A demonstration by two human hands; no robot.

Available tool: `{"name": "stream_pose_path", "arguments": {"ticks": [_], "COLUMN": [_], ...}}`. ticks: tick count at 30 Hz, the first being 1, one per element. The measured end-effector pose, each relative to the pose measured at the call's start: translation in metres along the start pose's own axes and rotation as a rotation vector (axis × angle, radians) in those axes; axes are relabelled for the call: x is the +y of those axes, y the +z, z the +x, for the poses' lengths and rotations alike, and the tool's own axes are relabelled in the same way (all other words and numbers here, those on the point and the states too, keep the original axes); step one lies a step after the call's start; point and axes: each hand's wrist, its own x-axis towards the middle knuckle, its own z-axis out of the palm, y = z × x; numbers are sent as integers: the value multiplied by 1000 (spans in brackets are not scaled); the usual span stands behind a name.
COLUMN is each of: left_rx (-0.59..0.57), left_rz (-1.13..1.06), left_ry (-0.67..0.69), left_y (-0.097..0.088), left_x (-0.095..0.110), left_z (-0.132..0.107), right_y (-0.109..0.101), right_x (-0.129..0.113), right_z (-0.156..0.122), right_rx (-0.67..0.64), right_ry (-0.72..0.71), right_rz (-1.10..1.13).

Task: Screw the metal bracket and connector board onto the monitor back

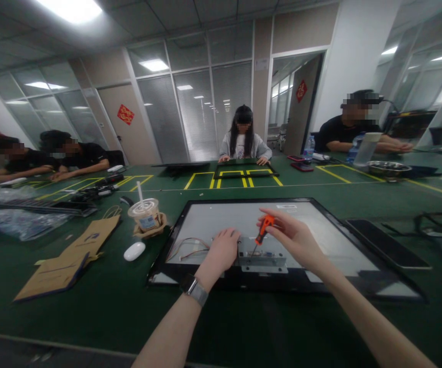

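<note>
A person's right hand (295,235) pinches an orange-and-black screwdriver (265,228), tip slanting onto a silver metal bracket (262,263) near the front edge of a black-framed, pale flat panel (331,240); the left hand (224,249) rests alongside, grip unclear. The tilted tip could slip, scratching the panel.

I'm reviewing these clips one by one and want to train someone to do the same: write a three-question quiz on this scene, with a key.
1. Which hand holds the screwdriver?

2. True or false: the screwdriver's tip points down.

3. As the wearer sees it, where does the cup stand relative to the panel?
A) Left of it
B) Right of it
C) On top of it

Key:
1. The right hand.
2. True.
3. A.
</note>
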Motion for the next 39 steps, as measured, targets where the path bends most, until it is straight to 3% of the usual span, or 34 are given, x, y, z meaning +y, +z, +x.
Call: {"name": "stream_pose_path", "arguments": {"ticks": [6,12,25,32,39], "left_rx": [9,-5,-19,7,5], "left_rz": [-3,-5,-29,-15,-22], "left_ry": [10,13,-17,4,-6], "left_y": [-1,-5,-8,-2,-1], "left_x": [0,2,3,1,1], "left_z": [0,-1,-1,-1,-1], "right_y": [3,3,14,13,10], "right_x": [-6,-8,-4,-5,-2], "right_z": [-6,-5,-7,-8,-4], "right_rx": [-100,-110,141,53,152], "right_ry": [-36,-49,-236,-71,-101], "right_rz": [-17,-26,-320,-33,-19]}}
